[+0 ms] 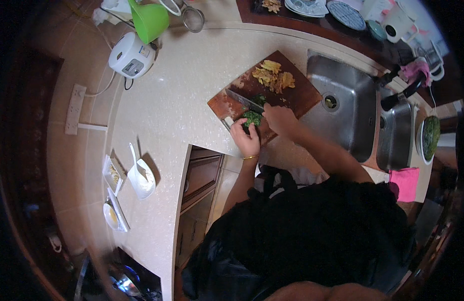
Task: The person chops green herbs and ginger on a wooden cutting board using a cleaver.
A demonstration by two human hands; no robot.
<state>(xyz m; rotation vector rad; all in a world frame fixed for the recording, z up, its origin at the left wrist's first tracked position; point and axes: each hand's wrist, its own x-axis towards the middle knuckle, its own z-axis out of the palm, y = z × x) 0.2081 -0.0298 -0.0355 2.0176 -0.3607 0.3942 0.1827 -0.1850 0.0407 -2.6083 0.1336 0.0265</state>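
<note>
A brown wooden cutting board [302, 89] lies at an angle on the counter before me. In my right hand [281, 119] is a kitchen knife [244, 100], its blade pointing to the far left across the board. Finely chopped green herbs [251, 118] form a pile on the near side of the blade, and more greens [259, 99] lie behind it. My left hand [246, 136], wearing a gold bangle, cups the near side of the pile with thumb and fingers apart. Yellow-brown cooked pieces [274, 77], resembling fried egg, sit at the board's far corner.
Right of the board is a steel double sink [346, 113] with a black faucet [403, 92]. A white rice cooker [132, 56] stands back left. A white scoop-shaped bowl with a spoon [142, 180] rests on the left counter. At lower left is a cooktop [138, 278].
</note>
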